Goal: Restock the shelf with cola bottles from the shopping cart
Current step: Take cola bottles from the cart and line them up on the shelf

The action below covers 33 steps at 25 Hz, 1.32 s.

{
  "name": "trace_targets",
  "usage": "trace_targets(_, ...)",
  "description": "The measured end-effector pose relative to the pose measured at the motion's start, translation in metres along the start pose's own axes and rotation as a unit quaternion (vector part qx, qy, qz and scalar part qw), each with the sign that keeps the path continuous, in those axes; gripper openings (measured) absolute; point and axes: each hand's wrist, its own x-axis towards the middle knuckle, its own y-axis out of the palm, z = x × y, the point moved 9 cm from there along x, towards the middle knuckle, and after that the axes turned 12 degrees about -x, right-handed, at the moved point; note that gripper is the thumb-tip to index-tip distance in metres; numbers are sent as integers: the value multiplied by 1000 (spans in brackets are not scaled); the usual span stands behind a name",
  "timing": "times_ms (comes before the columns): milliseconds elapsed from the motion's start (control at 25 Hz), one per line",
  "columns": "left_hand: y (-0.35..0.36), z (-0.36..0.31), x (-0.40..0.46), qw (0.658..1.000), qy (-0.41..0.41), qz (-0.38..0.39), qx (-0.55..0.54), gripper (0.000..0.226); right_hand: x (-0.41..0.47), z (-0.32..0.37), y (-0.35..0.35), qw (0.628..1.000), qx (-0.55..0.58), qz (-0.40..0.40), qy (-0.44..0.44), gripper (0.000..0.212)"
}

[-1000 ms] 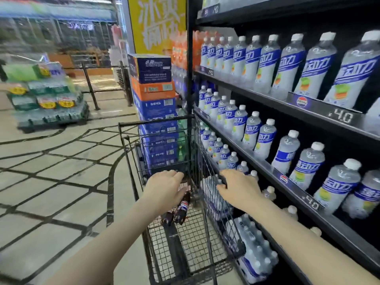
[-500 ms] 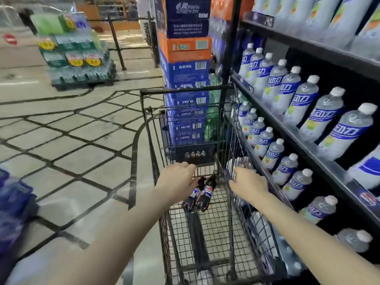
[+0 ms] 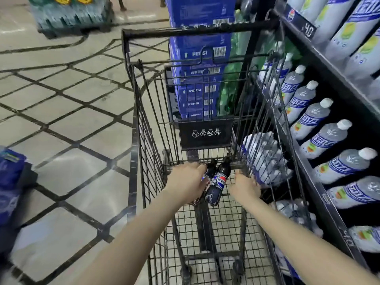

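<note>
Store aisle, cart point(image 3: 133, 140) beside shelf point(image 3: 320, 64): view has tilted down
Left hand point(image 3: 188, 182) fingers wrap cola bottles point(image 3: 218, 182) (two); right hand point(image 3: 244, 187) still open, empty, closing in

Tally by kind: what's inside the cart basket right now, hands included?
cola bottles: 2
hands, left hand and right hand: 2
Total: 4

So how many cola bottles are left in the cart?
2 that I can see: one cola bottle lies between the hands, the other under the left hand, partly covered. That hand may hide more.
</note>
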Motion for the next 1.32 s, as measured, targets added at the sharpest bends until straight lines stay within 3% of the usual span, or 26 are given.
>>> trace_targets(240,53,39,53,999,-44,16,-24,37,79,-6,101,982,105,141,65,27)
trace_targets(320,62,45,61,998,-55,20,-20,37,96,-4,127,971,145,167,92,40)
trace_targets(640,80,70,78,997,-66,5,-31,37,137,7,198,909,330,133,216,84)
trace_targets(880,87,81,79,995,-85,20,-38,35,137,5,211,865,414,128,253,45)
trace_targets(1080,97,84,79,987,-119,40,-102,39,120,-3,207,841,468,113,245,34)
trace_targets(1200,106,85,76,970,-152,53,-181,45,104,1,190,845,484,110,200,25)
trace_targets(1320,114,83,72,944,-190,68,-261,59,81,10,153,871,463,96,137,29)
